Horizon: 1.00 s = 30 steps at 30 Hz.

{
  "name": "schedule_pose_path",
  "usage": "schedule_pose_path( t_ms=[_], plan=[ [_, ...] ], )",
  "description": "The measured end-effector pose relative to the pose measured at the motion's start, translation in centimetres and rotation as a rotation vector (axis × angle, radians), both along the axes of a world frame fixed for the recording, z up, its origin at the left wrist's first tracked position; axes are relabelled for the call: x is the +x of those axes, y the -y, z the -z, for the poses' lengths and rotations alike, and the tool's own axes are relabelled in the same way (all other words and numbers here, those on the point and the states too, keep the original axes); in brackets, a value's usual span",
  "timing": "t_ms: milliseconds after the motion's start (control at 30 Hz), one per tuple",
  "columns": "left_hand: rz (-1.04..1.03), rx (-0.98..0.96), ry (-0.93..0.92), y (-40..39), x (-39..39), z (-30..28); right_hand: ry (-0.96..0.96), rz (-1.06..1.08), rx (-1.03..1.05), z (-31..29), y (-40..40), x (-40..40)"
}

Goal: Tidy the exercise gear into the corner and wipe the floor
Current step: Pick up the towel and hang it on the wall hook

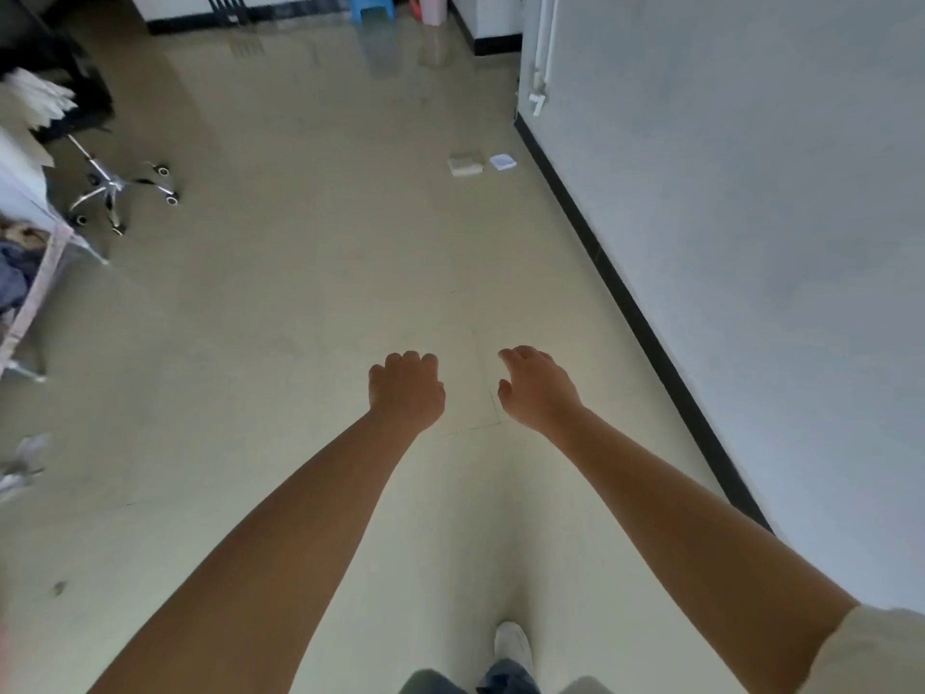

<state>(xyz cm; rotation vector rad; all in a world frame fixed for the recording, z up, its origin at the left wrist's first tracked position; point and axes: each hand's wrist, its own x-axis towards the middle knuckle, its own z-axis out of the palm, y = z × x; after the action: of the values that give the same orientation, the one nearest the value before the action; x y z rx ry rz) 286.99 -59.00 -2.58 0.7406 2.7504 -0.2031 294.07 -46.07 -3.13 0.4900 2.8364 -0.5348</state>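
A white shoe (512, 646) is seen nearest, planted on the pale floor (310, 303), with dark trouser legs below it at the frame's bottom edge. Beyond the shoe, both bare forearms are stretched forward over the floor. The left hand (406, 388) is held palm down with its fingers (410, 360) curled under into a loose fist; nothing is held in it. The right hand (535, 388), just beside it and nearer the wall (751, 242), is held with fingers loosely bent and apart, and nothing is gripped.

Farther along the floor, close to the wall's dark skirting, a folded beige cloth (465, 164) is lying flat, with a small white pad (503, 162) just beside it on the wall side. Well away from the wall, a chrome chair base (117, 187) on castors is standing. Farthest off, a blue stool (371, 6) is seen. No exercise gear can be made out clearly.
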Motion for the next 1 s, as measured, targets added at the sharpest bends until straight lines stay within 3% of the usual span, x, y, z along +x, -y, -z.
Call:
schedule_pose_path(
  t_ms=[267,600,1000],
  plan=[
    [-0.121,-0.027,0.001,4.4,-21.1,0.4,0.010,-0.181,0.057,0.5,3.5,-23.0],
    [-0.068,-0.021,0.106,7.5,-50.6,0.1,0.072,-0.128,0.069,-0.2,6.6,-53.0],
    [-0.093,-0.079,0.216,1.3,-83.0,4.9,0.232,-0.083,-0.009,6.3,-0.7,-83.0]
  ],
)
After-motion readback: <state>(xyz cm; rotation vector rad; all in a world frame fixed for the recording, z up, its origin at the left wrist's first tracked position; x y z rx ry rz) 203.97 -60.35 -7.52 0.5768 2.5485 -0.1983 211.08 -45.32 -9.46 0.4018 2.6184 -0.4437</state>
